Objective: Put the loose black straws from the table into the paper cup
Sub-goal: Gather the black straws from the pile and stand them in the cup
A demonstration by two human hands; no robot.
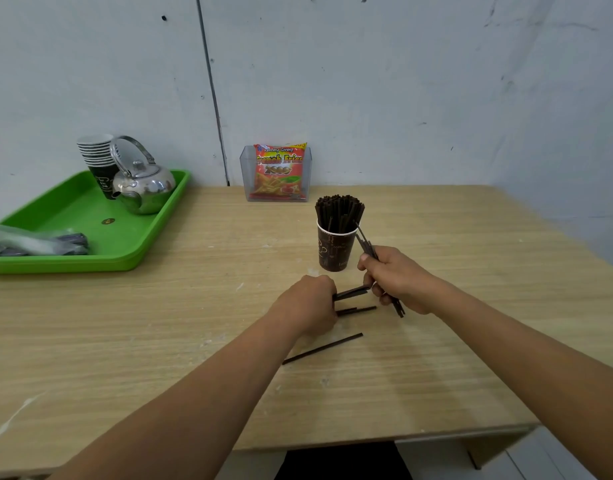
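A brown paper cup stands mid-table, packed with upright black straws. Just right of the cup, my right hand grips a small bundle of black straws; their top ends lean against the cup's rim. My left hand is closed on a few black straws that point right toward my right hand. Two loose straws lie on the table just below my hands. One more loose straw lies nearer me, partly under my left forearm.
A green tray at the left holds a steel kettle, a stack of paper cups and a plastic bag. A clear holder with a snack packet stands at the wall. The wooden table's front edge is close.
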